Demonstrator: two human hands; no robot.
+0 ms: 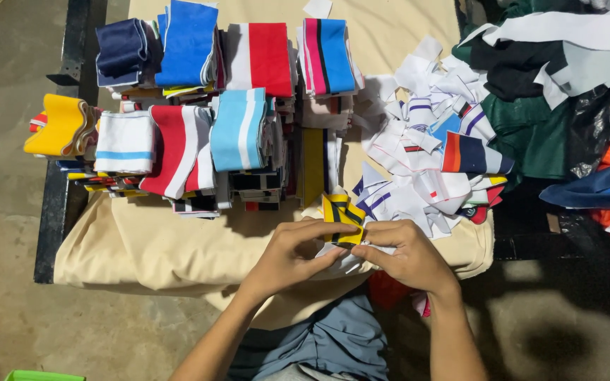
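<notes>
Pinching yellow-black strip [342,215] | both hands | beige cloth-covered table [164,247] | concrete floor [8,212]

Bright overhead light, hard shadows at btm right, sharp focus, mild edge distortion

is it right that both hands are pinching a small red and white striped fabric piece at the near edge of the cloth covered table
Not quite: the head view shows the left hand and right hand pinching a yellow and black striped piece, not red and white. The rest holds: it is at the near edge of the cloth-covered table.
</notes>
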